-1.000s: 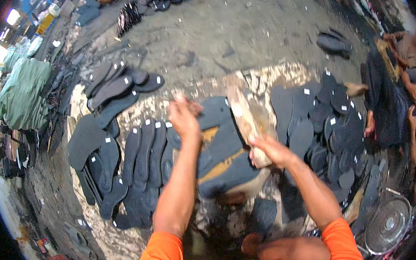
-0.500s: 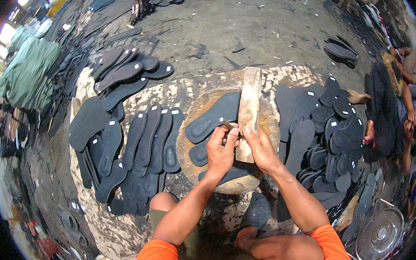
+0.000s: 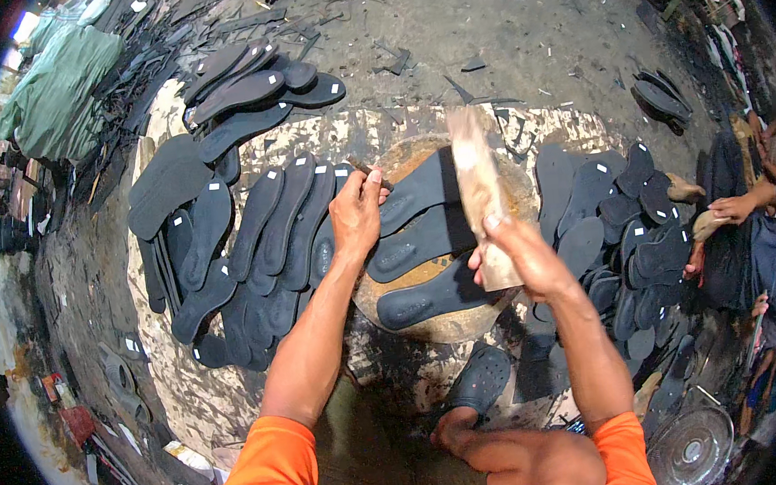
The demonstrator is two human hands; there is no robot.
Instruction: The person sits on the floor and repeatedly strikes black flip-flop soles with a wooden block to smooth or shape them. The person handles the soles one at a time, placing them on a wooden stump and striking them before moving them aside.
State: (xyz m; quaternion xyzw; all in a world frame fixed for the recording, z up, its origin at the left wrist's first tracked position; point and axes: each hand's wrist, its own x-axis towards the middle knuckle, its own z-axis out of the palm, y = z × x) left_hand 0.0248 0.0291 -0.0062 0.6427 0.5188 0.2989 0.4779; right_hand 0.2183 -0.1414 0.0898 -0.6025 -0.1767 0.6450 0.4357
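My left hand [image 3: 358, 210] is closed round a short, thin rod [image 3: 361, 166] that sticks out past the thumb; its lower end is hidden. My right hand [image 3: 530, 254] grips a long wooden block [image 3: 477, 167], slightly blurred, by its near end. Between and below the hands, a round wooden board [image 3: 454, 328] bears three dark shoe soles: a far sole [image 3: 424, 185], a middle sole [image 3: 420, 240] and a near sole [image 3: 420, 302]. The block hangs over their right ends.
Many dark soles [image 3: 282, 223] lie in overlapping rows to the left, some with white stickers. More soles [image 3: 580, 246] are heaped on the right. Beyond them is another person's hand [image 3: 736, 206]. A green sack [image 3: 66, 94] stands far left; a round lid [image 3: 693, 446] lies near right.
My hands have moved apart: the left went left and up with the rod, the right moved right with the block. All three soles on the board now show more fully.
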